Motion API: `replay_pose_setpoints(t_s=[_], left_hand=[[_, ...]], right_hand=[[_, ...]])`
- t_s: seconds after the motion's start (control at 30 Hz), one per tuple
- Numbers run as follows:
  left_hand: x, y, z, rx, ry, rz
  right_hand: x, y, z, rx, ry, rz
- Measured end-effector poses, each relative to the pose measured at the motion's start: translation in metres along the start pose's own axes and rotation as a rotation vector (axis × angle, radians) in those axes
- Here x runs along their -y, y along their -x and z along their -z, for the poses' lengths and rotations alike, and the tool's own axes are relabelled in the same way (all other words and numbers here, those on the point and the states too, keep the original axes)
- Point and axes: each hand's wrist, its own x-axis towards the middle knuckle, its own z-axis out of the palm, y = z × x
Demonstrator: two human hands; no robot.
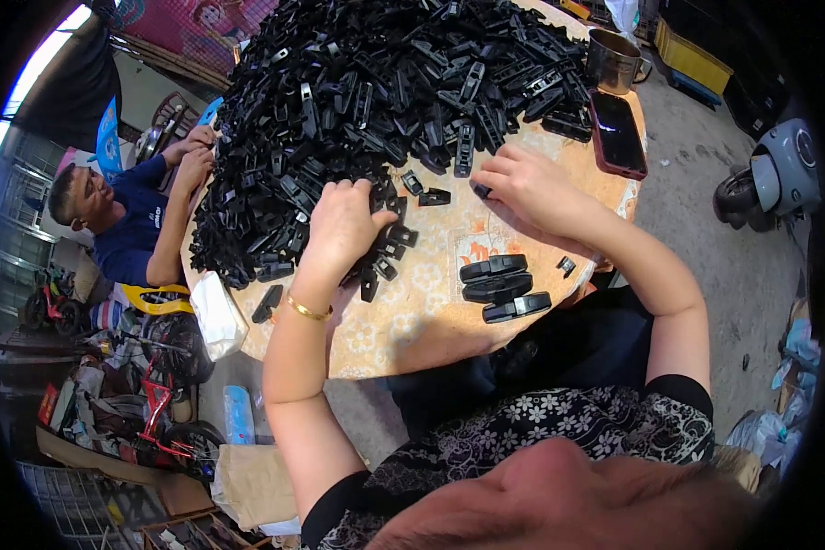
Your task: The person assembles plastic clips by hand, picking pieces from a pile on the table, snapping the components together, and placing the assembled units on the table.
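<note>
My left hand (pixel 342 226) lies at the near edge of a large heap of black plastic clip-like parts (pixel 367 87). Its thumb stands apart from the bent fingers, whose tips are partly hidden among the parts; it seems to hold nothing. Farther right, my right hand (pixel 527 191) is closed, with a small black plastic part (pixel 482 191) showing at its fingertips. Between the hands lie loose small black pieces (pixel 434 196). Closer to me, three longer black clips (pixel 515 307) sit side by side, with a tiny black piece (pixel 566 266) to their right.
The round table (pixel 385 339) has a patterned cover. A phone (pixel 618 135) and a metal mug (pixel 612 62) stand at its right, a white packet (pixel 218 316) at its left edge. Across on the left, a co-worker (pixel 128 220) has both hands at the heap. A grey scooter (pixel 779 174) is at right.
</note>
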Motion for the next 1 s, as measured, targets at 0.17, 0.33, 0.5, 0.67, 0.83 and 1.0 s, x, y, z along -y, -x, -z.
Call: replay_pose_setpoints(t_s=[0.17,0.33,0.5,0.67,0.83,1.0], left_hand=[[0.001,0.000,-0.009,-0.010,-0.079,-0.065],[-0.007,-0.004,-0.026,-0.047,-0.193,-0.003],[-0.002,-0.005,-0.023,-0.392,-0.052,-0.142],[-0.034,0.005,-0.003,-0.213,0.501,-0.281],[-0.065,0.014,-0.017,0.247,0.923,-0.201],[-0.056,0.011,-0.033,-0.097,0.518,-0.439]], right_hand=[[0.000,0.009,0.008,0.020,-0.126,-0.130],[0.005,0.021,0.013,0.124,-0.331,-0.153],[0.004,0.026,0.019,0.132,-0.299,-0.221],[-0.005,0.026,0.022,-0.029,-0.330,-0.285],[0.007,0.018,0.024,-0.030,-0.389,-0.021],[0.011,0.018,0.019,0.078,-0.192,-0.081]])
